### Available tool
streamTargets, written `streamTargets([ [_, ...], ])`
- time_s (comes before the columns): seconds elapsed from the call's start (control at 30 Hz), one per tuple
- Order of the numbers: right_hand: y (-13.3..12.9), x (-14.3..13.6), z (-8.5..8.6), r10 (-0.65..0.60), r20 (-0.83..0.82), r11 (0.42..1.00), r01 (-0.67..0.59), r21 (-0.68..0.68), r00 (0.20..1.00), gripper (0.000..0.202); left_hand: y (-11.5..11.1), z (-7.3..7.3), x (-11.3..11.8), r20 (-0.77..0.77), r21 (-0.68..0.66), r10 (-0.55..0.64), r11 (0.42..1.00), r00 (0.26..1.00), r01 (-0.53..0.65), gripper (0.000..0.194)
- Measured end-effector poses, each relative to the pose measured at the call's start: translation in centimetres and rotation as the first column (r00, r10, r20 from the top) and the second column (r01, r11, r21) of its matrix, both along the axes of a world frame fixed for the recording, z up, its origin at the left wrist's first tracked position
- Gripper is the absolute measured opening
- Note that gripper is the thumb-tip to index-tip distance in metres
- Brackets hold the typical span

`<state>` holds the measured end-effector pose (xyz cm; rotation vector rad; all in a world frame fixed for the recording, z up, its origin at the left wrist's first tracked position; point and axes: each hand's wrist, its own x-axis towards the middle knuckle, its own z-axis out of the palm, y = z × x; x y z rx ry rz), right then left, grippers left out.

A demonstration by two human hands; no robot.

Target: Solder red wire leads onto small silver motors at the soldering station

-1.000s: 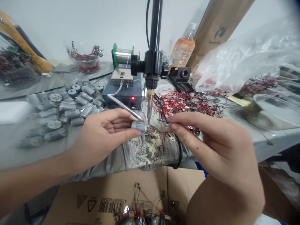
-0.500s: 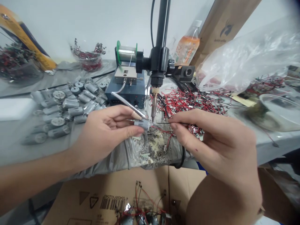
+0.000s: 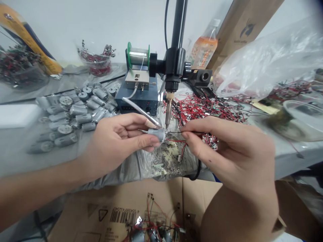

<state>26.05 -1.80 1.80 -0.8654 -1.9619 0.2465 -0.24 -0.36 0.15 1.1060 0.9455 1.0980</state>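
Between the fingers and thumb of my left hand (image 3: 118, 141) lies a small grey cylindrical motor (image 3: 156, 134), its end facing right. A red wire (image 3: 176, 140) runs off from that end. My right hand (image 3: 234, 158) pinches a thin black wire (image 3: 174, 132) whose tip reaches the motor's end. Just above that end hangs the soldering iron tip (image 3: 168, 117), clamped on a black stand (image 3: 174, 64). The metal solder feed tube (image 3: 143, 113) ends beside the iron tip. Whether the iron touches the motor I cannot tell.
Several grey motors (image 3: 83, 118) lie at the left. Behind stands a blue soldering unit (image 3: 137, 99) with a solder spool (image 3: 138, 56). Red and black wires (image 3: 199, 107) are heaped at the right, near a plastic bag (image 3: 262, 60). Wired motors (image 3: 151, 233) sit below on cardboard (image 3: 101, 201).
The view has shifted slightly. In my left hand the motor has turned a little, and its end is now just below the iron tip. The black wire's tip is closer to it.
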Motion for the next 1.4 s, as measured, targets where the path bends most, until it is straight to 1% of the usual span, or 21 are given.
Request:
streamTargets([
  [0.17, 0.2, -0.1, 0.0, 0.015, 0.001, 1.000, -0.015, 0.011, 1.000, 0.023, 0.1, 0.0, -0.1, -0.031, 0.035, 0.015, 0.999, 0.999, -0.014, 0.036],
  [0.23, 0.3, 0.0, -0.1, 0.011, 0.001, 1.000, -0.011, -0.008, 1.000, 0.023, 0.1, 0.0, -0.1, -0.038, 0.041, 0.021, 0.999, 0.999, -0.020, 0.037],
  [0.37, 0.4, 0.2, -0.5, 0.016, -0.040, 1.000, -0.016, -0.020, 0.999, 0.023, 0.2, -0.1, -0.2, -0.057, 0.055, 0.027, 0.998, 0.998, -0.023, 0.038],
  [0.6, 0.7, 0.3, -1.0, 0.013, -0.071, 0.999, -0.016, -0.045, 0.997, 0.021, 0.3, -0.2, -0.2, -0.046, 0.034, 0.026, 0.999, 0.999, -0.024, 0.044],
  [0.8, 0.8, 0.3, -1.4, 0.010, -0.081, 0.999, -0.013, -0.037, 0.997, 0.019, 0.2, 0.3, 0.1, -0.014, 0.055, 0.016, 0.998, 1.000, -0.015, 0.039],
  [0.93, 0.9, 0.3, -1.4, 0.014, -0.089, 0.999, -0.018, -0.045, 0.996, 0.019, 0.2, 0.3, 0.1, -0.006, 0.049, 0.025, 0.999, 1.000, -0.025, 0.041],
  [1.3, 0.9, 0.3, -1.5, 0.035, -0.094, 0.997, -0.041, -0.065, 0.995, 0.019, 0.1, 0.3, 0.0, -0.094, 0.070, 0.040, 0.997, 0.995, -0.034, 0.035],
  [1.4, 0.9, 0.3, -1.5, 0.034, -0.096, 0.997, -0.040, -0.060, 0.995, 0.019, 0.0, 0.3, 0.0, -0.079, 0.057, 0.045, 0.998, 0.996, -0.041, 0.037],
])
